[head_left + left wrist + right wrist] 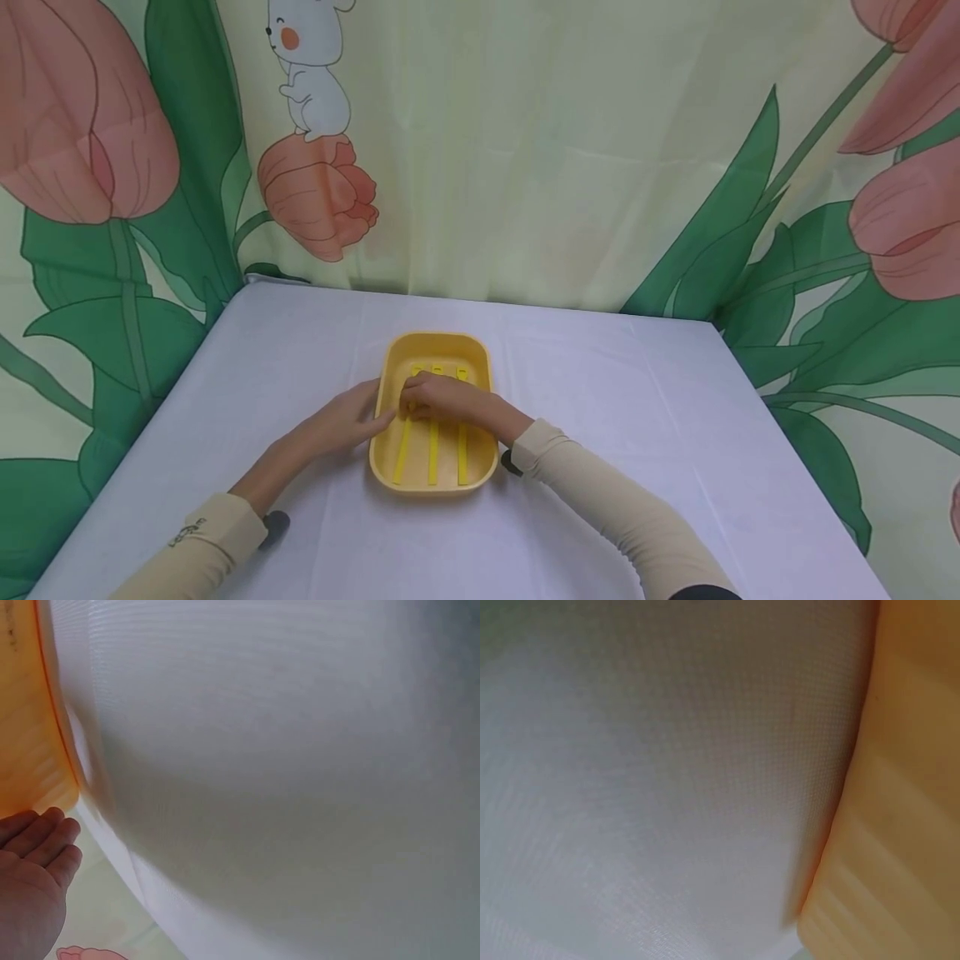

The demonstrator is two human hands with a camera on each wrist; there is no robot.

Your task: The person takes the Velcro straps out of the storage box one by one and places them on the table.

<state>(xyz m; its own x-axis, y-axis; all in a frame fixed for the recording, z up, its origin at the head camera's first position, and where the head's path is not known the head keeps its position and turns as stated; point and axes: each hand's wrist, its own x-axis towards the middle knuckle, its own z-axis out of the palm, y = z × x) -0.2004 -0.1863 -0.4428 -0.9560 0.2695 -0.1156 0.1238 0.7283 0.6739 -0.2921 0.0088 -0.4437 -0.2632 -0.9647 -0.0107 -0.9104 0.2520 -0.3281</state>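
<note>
A yellow tray (433, 490) with rounded corners sits on the white-covered table. Inside lie three flat yellow strips, each with a small slotted head at its far end: a left strip (402, 454), a middle strip (432, 457) and a right strip (462, 458). My right hand (442, 396) reaches over the tray's right rim. Its curled fingers pinch the left strip, their tips partly hidden. My left hand (352, 417) rests against the tray's left side, thumb over the rim. The left wrist view shows the left hand's fingers (49, 840) fairly straight beside the tray wall (30, 735).
A white cloth (615, 433) covers the table around the tray. Behind it hangs a curtain (525, 167) printed with tulips and a white animal. Dark wrist cameras sit by both cuffs. In the right wrist view the tray's outer wall (900, 825) fills the right side.
</note>
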